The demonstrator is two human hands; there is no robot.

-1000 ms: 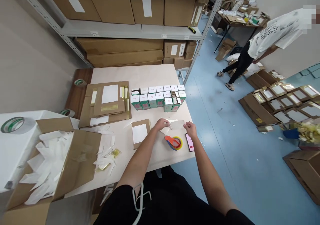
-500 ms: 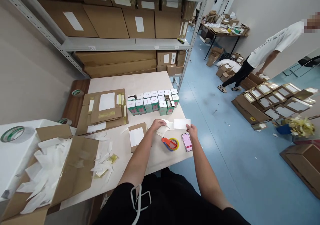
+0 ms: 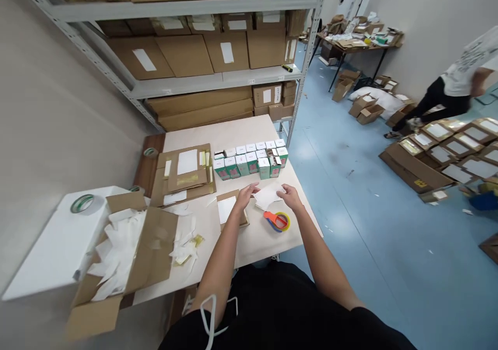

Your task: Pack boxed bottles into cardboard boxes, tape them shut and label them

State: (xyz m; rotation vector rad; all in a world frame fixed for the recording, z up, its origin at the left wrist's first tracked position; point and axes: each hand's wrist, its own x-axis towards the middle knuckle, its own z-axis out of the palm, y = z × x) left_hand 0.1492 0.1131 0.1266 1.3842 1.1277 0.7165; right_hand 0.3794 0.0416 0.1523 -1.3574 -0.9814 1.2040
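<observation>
A flat white paper piece (image 3: 266, 197) lies on the pale table (image 3: 233, 132) between my hands. My left hand (image 3: 246, 194) rests on its left edge with fingers stretched forward. At the right edge, my right hand (image 3: 288, 195) pinches the paper with curled fingers. Just in front of them sits a red and yellow tape dispenser (image 3: 277, 221). Beside my left hand is a brown cardboard piece with a white label (image 3: 229, 208). Beyond the paper stand several small green and white boxes (image 3: 251, 159) in rows.
Flattened cardboard sheets (image 3: 184, 171) lie at the table's left. An open carton with white paper scraps (image 3: 124, 249) and a tape roll (image 3: 81, 203) sit at the near left. Shelves with brown cartons (image 3: 202, 54) stand behind. A person (image 3: 459, 88) bends over boxes on the blue floor at right.
The view swung left. My hands came closer together on the white paper. The phone by my right hand is no longer visible. The person at right moved further right.
</observation>
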